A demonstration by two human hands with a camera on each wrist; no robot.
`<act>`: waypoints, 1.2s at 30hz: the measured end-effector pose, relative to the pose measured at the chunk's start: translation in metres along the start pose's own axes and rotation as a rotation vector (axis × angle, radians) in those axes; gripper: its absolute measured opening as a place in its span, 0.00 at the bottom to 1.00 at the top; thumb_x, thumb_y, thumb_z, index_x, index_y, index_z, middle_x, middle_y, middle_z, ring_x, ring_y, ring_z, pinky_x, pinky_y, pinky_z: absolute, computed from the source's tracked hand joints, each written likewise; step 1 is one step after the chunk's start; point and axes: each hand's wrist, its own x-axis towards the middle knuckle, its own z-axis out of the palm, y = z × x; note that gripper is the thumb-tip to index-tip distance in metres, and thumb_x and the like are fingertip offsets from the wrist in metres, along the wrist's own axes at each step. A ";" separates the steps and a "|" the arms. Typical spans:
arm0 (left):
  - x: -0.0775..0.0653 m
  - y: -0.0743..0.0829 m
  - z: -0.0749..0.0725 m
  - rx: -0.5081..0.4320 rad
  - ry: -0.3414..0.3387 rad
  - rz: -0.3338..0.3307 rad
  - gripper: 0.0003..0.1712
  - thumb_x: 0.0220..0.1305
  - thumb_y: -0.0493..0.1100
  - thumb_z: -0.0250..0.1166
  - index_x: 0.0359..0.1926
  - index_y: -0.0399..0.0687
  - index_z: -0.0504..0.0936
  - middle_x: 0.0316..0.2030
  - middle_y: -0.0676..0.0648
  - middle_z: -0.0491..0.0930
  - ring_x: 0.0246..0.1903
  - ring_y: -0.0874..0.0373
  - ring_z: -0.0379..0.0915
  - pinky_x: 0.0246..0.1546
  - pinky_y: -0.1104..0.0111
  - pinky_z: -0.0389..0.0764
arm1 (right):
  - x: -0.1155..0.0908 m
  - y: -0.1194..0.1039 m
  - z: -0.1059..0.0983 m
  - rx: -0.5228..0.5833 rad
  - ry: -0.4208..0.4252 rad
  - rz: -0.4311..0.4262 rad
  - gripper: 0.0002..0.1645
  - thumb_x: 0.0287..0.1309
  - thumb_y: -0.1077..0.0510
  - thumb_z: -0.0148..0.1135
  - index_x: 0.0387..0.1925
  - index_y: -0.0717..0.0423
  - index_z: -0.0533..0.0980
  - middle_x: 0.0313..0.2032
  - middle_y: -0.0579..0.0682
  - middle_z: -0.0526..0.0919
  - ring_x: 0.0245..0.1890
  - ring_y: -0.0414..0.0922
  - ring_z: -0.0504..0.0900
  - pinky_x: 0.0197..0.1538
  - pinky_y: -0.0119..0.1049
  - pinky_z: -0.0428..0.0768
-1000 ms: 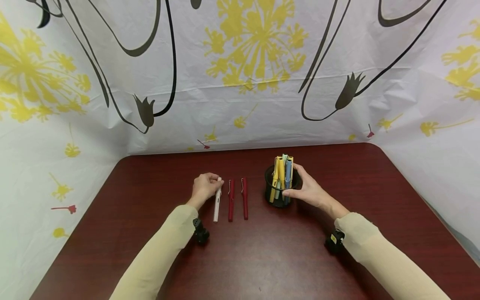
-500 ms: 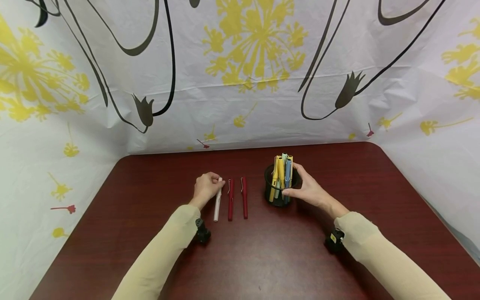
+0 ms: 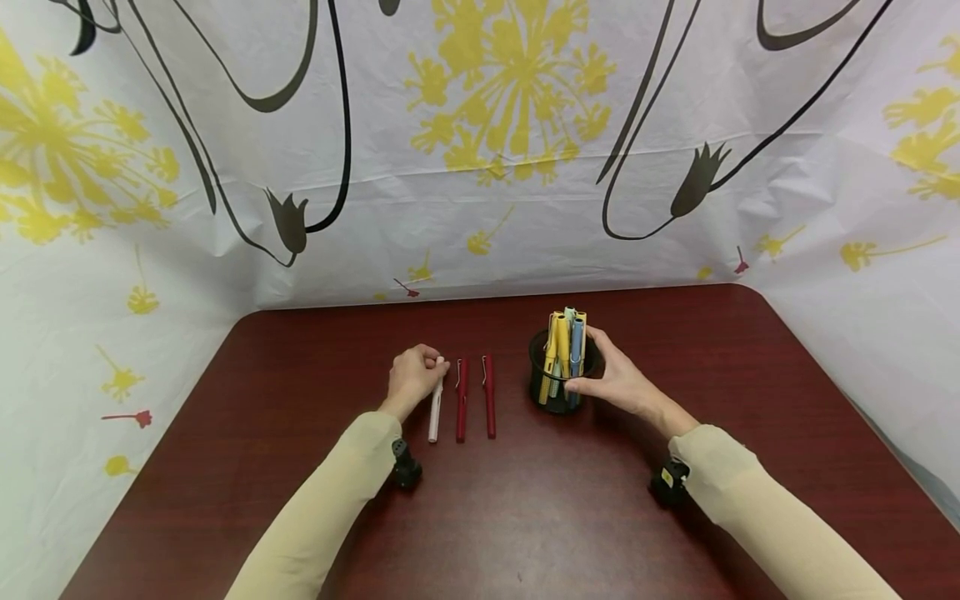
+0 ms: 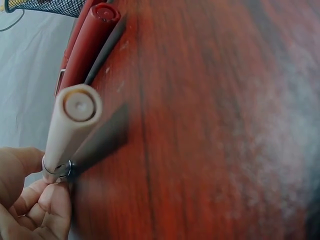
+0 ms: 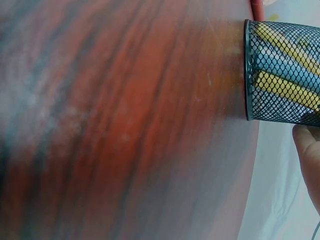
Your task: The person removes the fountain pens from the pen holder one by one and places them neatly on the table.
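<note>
My left hand (image 3: 411, 377) pinches the far end of a white pen (image 3: 435, 408) between thumb and fingers. In the left wrist view the white pen (image 4: 75, 120) points its round end at the camera, its clip by the fingertips. Two red pens, a nearer one (image 3: 462, 404) and another (image 3: 490, 400), lie to its right, roughly parallel. My right hand (image 3: 618, 379) grips the right side of a black mesh pen cup (image 3: 553, 407), thumb in front, other fingers largely hidden behind. Several pens stand in it, among them a yellow pen (image 3: 563, 337) and a blue pen (image 3: 577, 342).
The cup stands upright on a dark red wooden table (image 3: 300, 467). Behind the table's back edge hangs a white curtain (image 3: 375, 225) with yellow and grey flower prints. A black wrist camera (image 3: 406, 464) sits under the left sleeve and another (image 3: 670, 482) under the right.
The left hand has shifted very slightly to the right, still pinching the white pen. The right hand and the pen cup have stayed in place.
</note>
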 end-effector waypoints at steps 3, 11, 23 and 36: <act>0.000 -0.002 0.000 0.000 0.010 0.008 0.13 0.58 0.48 0.66 0.40 0.46 0.82 0.32 0.49 0.82 0.32 0.55 0.77 0.36 0.61 0.77 | 0.000 0.000 0.000 -0.004 0.001 0.002 0.57 0.50 0.49 0.70 0.72 0.54 0.45 0.71 0.61 0.50 0.71 0.60 0.48 0.63 0.64 0.56; 0.000 -0.002 -0.001 -0.003 0.016 0.013 0.13 0.59 0.48 0.66 0.40 0.45 0.82 0.33 0.48 0.83 0.34 0.54 0.78 0.37 0.60 0.77 | 0.001 0.001 0.000 -0.004 -0.002 0.004 0.57 0.50 0.49 0.70 0.72 0.54 0.45 0.71 0.61 0.50 0.70 0.60 0.48 0.63 0.64 0.56; 0.000 -0.002 -0.001 0.008 0.017 0.018 0.14 0.59 0.49 0.66 0.41 0.46 0.82 0.35 0.48 0.82 0.36 0.53 0.77 0.38 0.59 0.77 | 0.001 -0.001 0.000 -0.011 -0.001 0.002 0.56 0.51 0.49 0.70 0.72 0.54 0.46 0.71 0.61 0.50 0.70 0.60 0.49 0.63 0.63 0.57; 0.000 -0.003 -0.001 0.003 0.012 0.010 0.15 0.58 0.49 0.66 0.43 0.46 0.82 0.36 0.47 0.81 0.35 0.54 0.76 0.37 0.60 0.77 | 0.000 -0.001 -0.001 -0.007 -0.003 -0.002 0.56 0.51 0.50 0.70 0.72 0.53 0.45 0.71 0.61 0.50 0.70 0.60 0.48 0.63 0.64 0.57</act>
